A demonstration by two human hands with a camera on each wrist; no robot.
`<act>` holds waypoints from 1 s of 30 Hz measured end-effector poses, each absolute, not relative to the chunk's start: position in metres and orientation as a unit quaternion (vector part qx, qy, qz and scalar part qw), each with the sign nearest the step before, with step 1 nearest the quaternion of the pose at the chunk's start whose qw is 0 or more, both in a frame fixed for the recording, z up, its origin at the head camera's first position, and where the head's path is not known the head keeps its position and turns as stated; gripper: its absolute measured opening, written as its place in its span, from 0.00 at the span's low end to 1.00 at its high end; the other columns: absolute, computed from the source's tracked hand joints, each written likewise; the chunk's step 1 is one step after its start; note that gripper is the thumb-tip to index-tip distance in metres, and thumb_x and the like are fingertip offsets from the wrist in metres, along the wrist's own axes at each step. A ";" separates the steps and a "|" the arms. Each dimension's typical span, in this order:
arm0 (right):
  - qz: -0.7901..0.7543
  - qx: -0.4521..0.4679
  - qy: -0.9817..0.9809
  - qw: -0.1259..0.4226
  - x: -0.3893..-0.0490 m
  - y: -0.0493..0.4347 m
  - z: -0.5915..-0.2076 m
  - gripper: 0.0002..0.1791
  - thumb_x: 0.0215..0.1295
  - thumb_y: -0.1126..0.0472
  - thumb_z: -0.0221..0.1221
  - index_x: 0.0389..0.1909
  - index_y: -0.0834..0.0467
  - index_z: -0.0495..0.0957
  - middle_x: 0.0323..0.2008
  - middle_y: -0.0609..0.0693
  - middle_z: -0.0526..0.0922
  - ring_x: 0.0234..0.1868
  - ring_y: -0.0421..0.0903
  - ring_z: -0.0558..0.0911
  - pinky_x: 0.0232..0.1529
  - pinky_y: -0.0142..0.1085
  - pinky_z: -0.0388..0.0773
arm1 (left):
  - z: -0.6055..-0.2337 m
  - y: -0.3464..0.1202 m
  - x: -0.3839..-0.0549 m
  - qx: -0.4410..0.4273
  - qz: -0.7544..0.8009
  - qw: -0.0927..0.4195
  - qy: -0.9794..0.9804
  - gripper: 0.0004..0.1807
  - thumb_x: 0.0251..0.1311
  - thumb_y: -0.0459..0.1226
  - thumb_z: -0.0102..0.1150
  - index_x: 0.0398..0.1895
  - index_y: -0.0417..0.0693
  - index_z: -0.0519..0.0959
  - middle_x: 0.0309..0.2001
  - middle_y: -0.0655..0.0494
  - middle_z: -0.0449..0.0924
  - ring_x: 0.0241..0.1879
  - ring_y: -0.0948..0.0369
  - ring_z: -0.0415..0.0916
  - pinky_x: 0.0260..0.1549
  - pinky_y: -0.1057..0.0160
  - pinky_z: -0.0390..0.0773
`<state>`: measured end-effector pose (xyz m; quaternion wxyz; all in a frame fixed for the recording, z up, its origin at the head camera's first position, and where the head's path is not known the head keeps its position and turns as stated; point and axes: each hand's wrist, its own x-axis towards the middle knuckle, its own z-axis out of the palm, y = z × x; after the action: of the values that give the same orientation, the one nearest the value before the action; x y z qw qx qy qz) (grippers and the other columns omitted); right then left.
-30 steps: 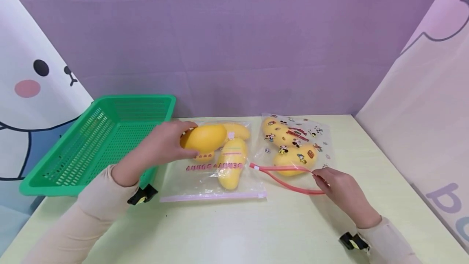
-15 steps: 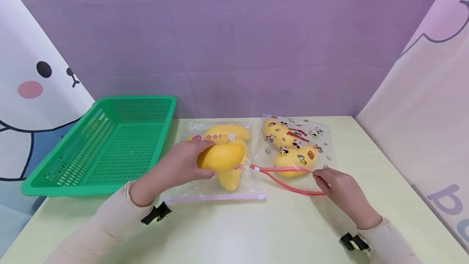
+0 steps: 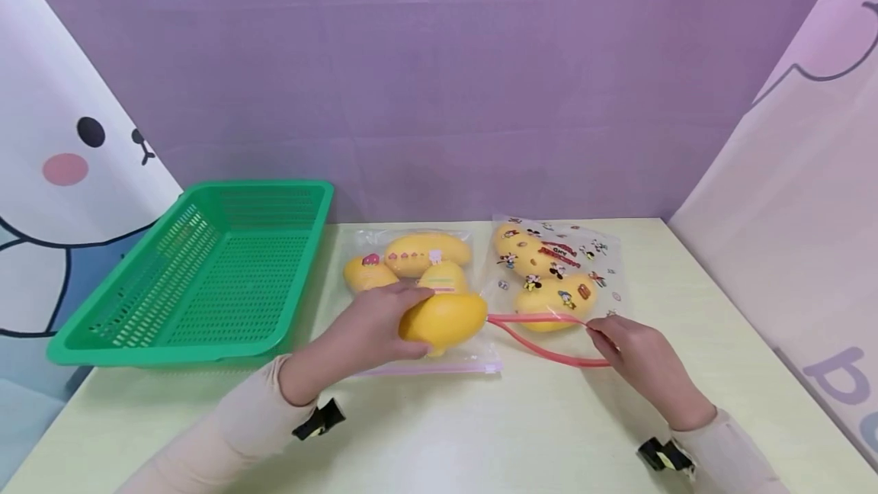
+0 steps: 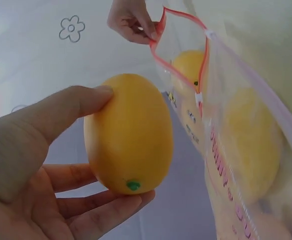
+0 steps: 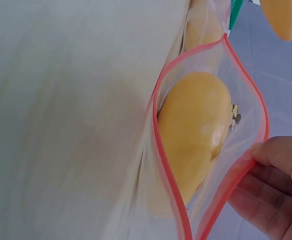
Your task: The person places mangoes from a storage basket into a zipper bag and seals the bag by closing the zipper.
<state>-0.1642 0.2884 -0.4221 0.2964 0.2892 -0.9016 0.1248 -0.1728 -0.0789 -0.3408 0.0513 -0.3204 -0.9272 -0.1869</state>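
Observation:
My left hand (image 3: 370, 330) grips a yellow mango (image 3: 446, 320) with a small green stem spot, thumb on one side and fingers beneath. In the head view it overlaps the front of a clear zip bag (image 3: 401, 367) with a lilac slider strip, which holds three mangoes. To the right lies a second zip bag (image 3: 607, 261) with cartoon prints and two mangoes inside. My right hand (image 3: 634, 357) pinches this bag's red zip edge (image 3: 549, 318). The right wrist view shows its mouth gaping, with a mango (image 5: 193, 125) just inside.
A green slatted basket (image 3: 291, 311) stands at the left of the pale table (image 3: 480, 433). A purple cloth (image 3: 439, 97) hangs behind the table, and printed cloths (image 3: 789, 235) flank it.
My left hand has carried the mango rightward and nearer to me, from over the lilac-strip bag's far left to close by the red zip edge. My right hand has kept its place.

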 end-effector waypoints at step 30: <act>0.130 0.289 -0.903 0.290 -0.166 0.287 -0.424 0.37 0.68 0.40 0.30 0.32 0.62 0.81 0.22 0.47 0.81 0.20 0.36 0.71 0.22 0.31 0.77 | -0.378 -0.009 -0.160 -0.380 -0.081 0.060 -0.920 0.33 0.49 0.50 0.66 0.58 0.45 0.74 0.43 0.53 0.79 0.36 0.62 0.75 0.31 0.68 0.75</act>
<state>-0.1659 0.2873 -0.4235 0.2904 0.2890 -0.9029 0.1304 -0.1603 -0.0086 -0.3780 0.0597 -0.3796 -0.9196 -0.0814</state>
